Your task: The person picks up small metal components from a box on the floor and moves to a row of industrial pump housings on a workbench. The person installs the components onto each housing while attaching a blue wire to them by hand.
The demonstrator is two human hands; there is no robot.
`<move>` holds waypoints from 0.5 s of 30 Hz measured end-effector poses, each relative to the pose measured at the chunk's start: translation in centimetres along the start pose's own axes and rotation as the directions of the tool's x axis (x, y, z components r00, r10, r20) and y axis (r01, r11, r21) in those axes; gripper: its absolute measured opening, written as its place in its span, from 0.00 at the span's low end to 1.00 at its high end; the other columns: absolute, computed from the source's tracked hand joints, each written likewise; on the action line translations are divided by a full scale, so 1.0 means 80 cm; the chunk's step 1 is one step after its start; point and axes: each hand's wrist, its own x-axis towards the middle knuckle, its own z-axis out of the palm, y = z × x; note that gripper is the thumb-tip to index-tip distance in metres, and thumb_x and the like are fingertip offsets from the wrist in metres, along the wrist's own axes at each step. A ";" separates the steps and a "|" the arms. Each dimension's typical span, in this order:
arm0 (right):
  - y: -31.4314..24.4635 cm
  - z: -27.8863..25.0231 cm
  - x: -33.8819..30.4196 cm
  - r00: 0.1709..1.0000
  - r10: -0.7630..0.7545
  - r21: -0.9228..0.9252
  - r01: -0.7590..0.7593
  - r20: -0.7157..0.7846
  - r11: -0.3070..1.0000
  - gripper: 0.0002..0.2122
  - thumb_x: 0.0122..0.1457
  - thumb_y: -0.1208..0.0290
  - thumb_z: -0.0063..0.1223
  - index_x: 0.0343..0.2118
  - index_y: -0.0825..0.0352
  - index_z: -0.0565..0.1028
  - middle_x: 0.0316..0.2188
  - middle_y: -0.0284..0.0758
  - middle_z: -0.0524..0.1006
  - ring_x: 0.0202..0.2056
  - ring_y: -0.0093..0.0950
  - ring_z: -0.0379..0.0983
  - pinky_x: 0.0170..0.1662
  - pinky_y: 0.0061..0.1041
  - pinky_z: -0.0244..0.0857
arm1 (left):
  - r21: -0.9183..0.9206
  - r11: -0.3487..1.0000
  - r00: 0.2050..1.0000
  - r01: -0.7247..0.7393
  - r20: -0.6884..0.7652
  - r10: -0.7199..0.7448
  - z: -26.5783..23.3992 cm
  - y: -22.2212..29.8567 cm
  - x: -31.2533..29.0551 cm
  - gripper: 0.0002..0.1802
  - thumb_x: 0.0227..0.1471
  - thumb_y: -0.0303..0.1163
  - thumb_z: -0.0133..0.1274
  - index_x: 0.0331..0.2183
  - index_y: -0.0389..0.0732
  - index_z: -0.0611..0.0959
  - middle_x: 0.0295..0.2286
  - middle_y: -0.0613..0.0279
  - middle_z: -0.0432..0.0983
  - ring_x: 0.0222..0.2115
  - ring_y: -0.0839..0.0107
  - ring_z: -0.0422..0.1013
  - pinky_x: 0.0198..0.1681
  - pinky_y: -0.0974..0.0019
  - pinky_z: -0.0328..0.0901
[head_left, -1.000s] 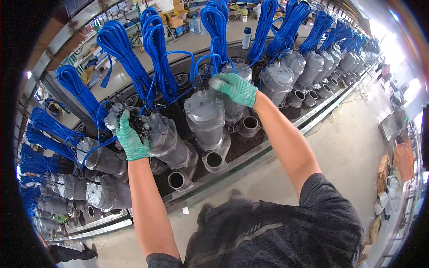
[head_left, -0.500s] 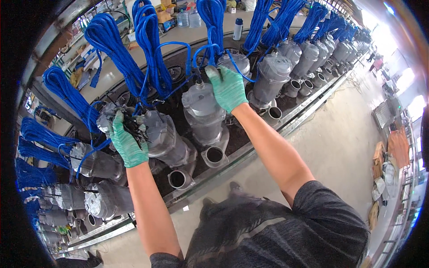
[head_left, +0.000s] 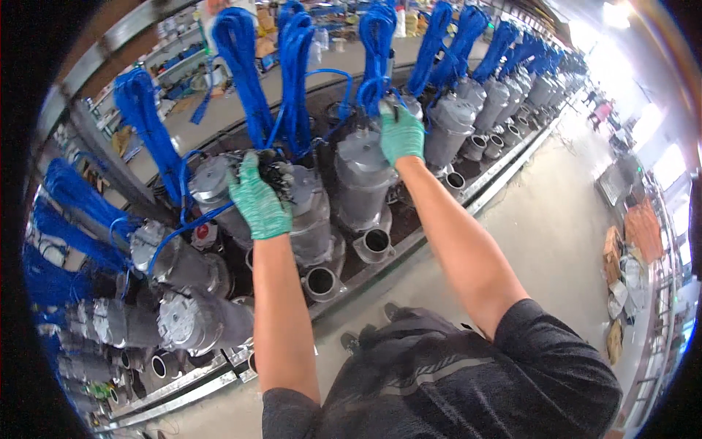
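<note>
Grey metal pumps (head_left: 363, 179) stand upright in a row, each with a coiled blue cable (head_left: 378, 36) rising behind it. My left hand (head_left: 261, 201), in a green knit glove, is closed around a bunch of thin black strips (head_left: 278, 174) above the neighbouring pump (head_left: 311, 219). My right hand (head_left: 403, 135), gloved the same way, is up beside the top of the middle pump, close to the lower end of its blue cable. Its fingers are bent together; what they pinch is hidden.
A metal-edged bench (head_left: 417, 241) carries the pumps and curves away to both sides. Open pipe outlets (head_left: 377, 241) point toward me along its front. Behind stand shelves (head_left: 172, 55) with goods. Cartons (head_left: 611, 249) and an orange sack (head_left: 643, 227) line the right side.
The whole scene has shifted right and a little down in the view. Both hands keep nearly the same places over the pumps, and the black strips stay in my left hand.
</note>
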 end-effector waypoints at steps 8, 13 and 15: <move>-0.045 -0.071 -0.046 0.963 -0.268 0.001 0.268 0.014 0.963 0.17 0.61 0.64 0.56 0.49 0.69 0.74 0.41 0.47 0.78 0.42 0.43 0.76 0.49 0.38 0.69 | -0.106 0.993 0.999 0.047 0.015 -0.046 -0.025 0.011 -0.005 0.08 0.59 0.36 0.54 0.36 0.42 0.76 0.27 0.60 0.78 0.20 0.68 0.73 0.17 0.70 0.66; -0.071 -0.125 -0.130 0.760 -0.380 0.382 0.189 0.526 0.905 0.15 0.62 0.63 0.55 0.44 0.71 0.77 0.40 0.47 0.79 0.42 0.44 0.78 0.47 0.37 0.70 | 0.034 0.995 0.995 0.096 0.027 -0.097 -0.011 -0.018 -0.095 0.12 0.59 0.42 0.54 0.37 0.43 0.79 0.26 0.65 0.78 0.20 0.74 0.72 0.19 0.73 0.66; -0.052 -0.133 -0.138 0.747 -0.376 0.513 0.055 0.549 0.857 0.15 0.61 0.64 0.57 0.44 0.70 0.77 0.39 0.48 0.79 0.41 0.44 0.77 0.45 0.36 0.71 | 0.016 0.985 0.980 0.172 0.102 -0.173 0.003 -0.041 -0.129 0.13 0.57 0.39 0.57 0.40 0.42 0.80 0.27 0.66 0.79 0.22 0.76 0.73 0.21 0.74 0.67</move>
